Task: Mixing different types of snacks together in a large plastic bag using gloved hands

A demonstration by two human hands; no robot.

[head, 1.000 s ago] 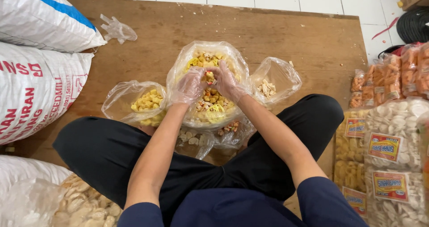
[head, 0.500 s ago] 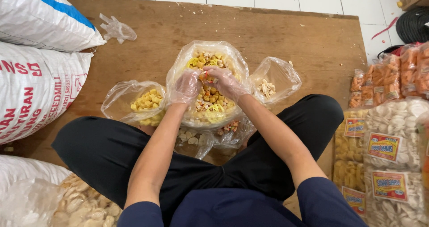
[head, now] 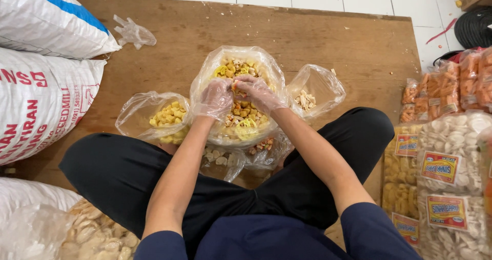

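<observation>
Left hand [head: 216, 97] and right hand [head: 256, 92] in thin clear gloves, fingers curled, perhaps pinching crackers, inside big open bag of mixed crackers [head: 237, 93] on wooden board [head: 359, 39], smaller bags [head: 154, 117] beside

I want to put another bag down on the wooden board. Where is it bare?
The wooden board is bare beyond the big snack bag, between the loose glove and the right edge. Crowded: around both hands, the side bags and the knees.
</observation>
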